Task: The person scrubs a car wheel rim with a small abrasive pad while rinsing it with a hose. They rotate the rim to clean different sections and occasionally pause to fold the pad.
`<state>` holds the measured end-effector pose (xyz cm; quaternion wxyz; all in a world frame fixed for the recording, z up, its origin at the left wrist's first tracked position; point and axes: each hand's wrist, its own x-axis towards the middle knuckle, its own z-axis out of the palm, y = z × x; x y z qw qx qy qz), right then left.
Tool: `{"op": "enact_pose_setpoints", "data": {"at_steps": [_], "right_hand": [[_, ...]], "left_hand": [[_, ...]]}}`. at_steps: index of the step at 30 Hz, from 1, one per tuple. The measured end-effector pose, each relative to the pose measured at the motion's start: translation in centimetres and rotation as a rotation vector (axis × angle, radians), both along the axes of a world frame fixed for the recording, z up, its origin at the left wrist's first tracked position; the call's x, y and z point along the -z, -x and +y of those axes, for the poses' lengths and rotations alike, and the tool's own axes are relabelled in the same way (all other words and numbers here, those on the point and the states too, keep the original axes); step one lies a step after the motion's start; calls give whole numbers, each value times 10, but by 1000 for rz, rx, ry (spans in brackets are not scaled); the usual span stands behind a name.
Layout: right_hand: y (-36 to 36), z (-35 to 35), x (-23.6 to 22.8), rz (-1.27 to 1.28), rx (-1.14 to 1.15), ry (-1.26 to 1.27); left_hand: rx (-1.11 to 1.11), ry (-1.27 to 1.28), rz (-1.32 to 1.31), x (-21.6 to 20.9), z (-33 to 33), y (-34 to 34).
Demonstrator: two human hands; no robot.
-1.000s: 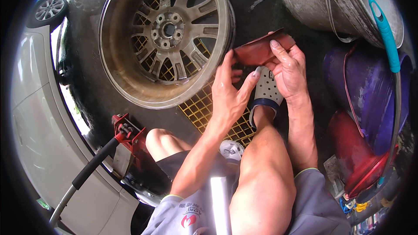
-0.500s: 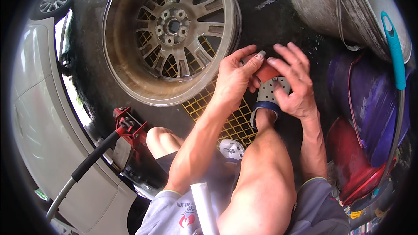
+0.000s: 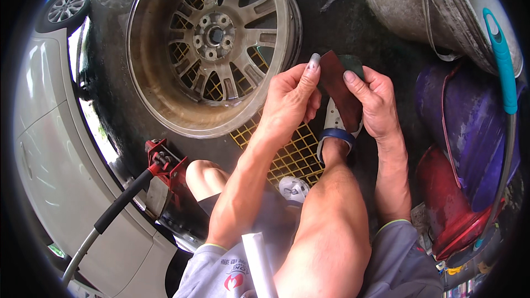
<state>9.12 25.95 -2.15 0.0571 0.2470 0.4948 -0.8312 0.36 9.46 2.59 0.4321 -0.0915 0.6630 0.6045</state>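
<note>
**Head view: two hands working a sheet of abrasive paper**

Head camera is showing the left hand [image 3: 290, 99] and the right hand [image 3: 375, 102] sharing a dark reddish-brown, flexible sheet of abrasive paper [image 3: 338, 85], held up in front of the knees. The left grip is pinching the sheet's near edge, forefinger stretched up along it; the right grip is closing on the opposite edge with thumb on the face and fingers behind. Both grips are narrow, shut on the sheet.

To handle it well, I judge the fingers should be keeping the edges aligned and the sheet taut, pressing any crease flat with the thumbs.

Just beyond the left grip, a dusty grey spoked alloy wheel rim [image 3: 212, 44] is lying over a yellow floor grating [image 3: 287, 152]. Under the sheet, a white perforated clog [image 3: 334, 127] is showing.
</note>
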Motion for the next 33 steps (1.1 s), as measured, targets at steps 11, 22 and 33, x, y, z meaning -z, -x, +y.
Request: {"op": "enact_pose_setpoints", "data": {"at_steps": [11, 22, 33], "right_hand": [[7, 3, 7, 31, 30, 52], [22, 4, 25, -43, -129, -253], [84, -60, 167, -177, 119, -769]], "left_hand": [[-96, -22, 137, 10, 5, -1], [27, 158, 259, 11, 6, 3], [147, 778, 1312, 11, -98, -19]]}}
